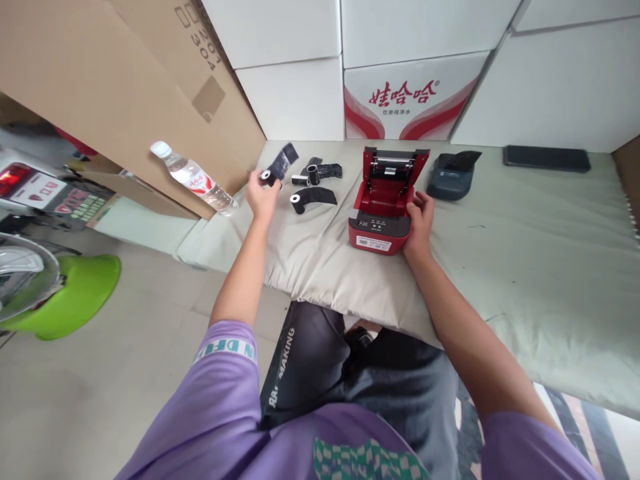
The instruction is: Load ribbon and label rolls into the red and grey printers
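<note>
We take the red printer point(384, 212) as our landmark; it sits on a pale cloth point(525, 267) with its lid point(396, 159) tipped up and open. Our right hand point(420, 223) rests against the printer's right side, fingers curled over its edge, gripping the casing. Our left hand point(261, 195) is well left of the printer, fingers closed around a small black roll point(267, 177) with a dark strip point(283, 161) trailing up and away from it. Between that hand and the printer lies a second roll point(311, 197) with its strip curved out on the cloth, and just behind it, left of the printer's lid, sit two more small spools point(314, 173). Just right of the printer is a dark grey printer point(453, 177), and far right of it, against the white boxes point(300, 67), a flat black slab point(546, 158). Far left of the printer, a water bottle point(195, 179) leans on cardboard point(100, 87).
</note>
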Available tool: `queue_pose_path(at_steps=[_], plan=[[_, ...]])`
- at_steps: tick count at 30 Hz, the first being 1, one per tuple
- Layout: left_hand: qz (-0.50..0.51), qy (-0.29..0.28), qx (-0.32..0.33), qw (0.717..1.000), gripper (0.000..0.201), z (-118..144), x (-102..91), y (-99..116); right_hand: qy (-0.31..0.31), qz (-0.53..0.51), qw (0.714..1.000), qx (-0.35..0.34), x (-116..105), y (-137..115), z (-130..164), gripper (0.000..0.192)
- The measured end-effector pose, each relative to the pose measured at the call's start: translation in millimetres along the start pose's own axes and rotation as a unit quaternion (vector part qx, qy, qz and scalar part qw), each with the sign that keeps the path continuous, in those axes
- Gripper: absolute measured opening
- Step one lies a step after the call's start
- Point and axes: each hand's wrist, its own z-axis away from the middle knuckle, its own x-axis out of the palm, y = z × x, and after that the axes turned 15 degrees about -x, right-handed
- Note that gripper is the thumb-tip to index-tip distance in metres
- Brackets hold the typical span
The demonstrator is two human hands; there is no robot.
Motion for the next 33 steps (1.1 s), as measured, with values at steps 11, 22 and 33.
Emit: queue_pose_path(at_steps=[11,22,33], plan=[[0.212,-0.271,0.121,0.931,0.062,107.2,-9.4,149.1,-0.011,0.015,1.000,-0.012,-3.5,8.2,0.0,0.057],[-0.200,-0.495,0.204,0.821,0.036,109.2,101.6,134.7,-0.015,0.028,0.999,-0.016,-1.0,11.3,-1.4,0.060],[-0.392,-0.502,0.229,0.736,0.026,100.8,140.8,142.9,-0.024,0.025,0.999,-0.023,-2.2,15.5,-6.9,0.068]])
